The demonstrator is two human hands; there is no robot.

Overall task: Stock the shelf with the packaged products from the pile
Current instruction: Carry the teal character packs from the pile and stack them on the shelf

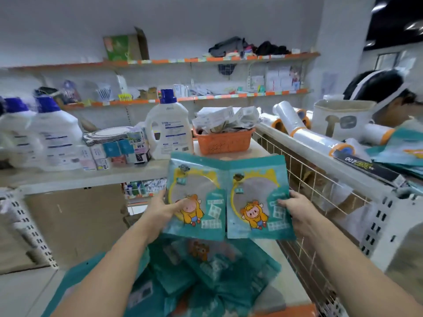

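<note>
1. Head view puts the work at the carry from pile to shelf, as I judge it. The left hand point(163, 208) pinches the left edge of a flat, glossy teal plastic packet with a clear round window and a yellow cartoon figure point(196, 197). The right hand point(297, 209) pinches the right edge of a second, matching teal packet point(256, 200).
2. Both packets are held up side by side, facing the camera, with their inner edges meeting. They hang above the loose heap of the same teal packets point(206, 271), which lies on the pale shelf board point(290, 266).
3. The next move probably calls for picking a spot further along the board, between the heap and the orange perforated plastic basket point(223, 140). The packets then need squaring together before they are set down.
4. The film looks thin, slick and floppy, so a packet stood on edge would likely slump or slide. The rigid white wire mesh divider point(309, 179) just to the right could back a row.
</note>
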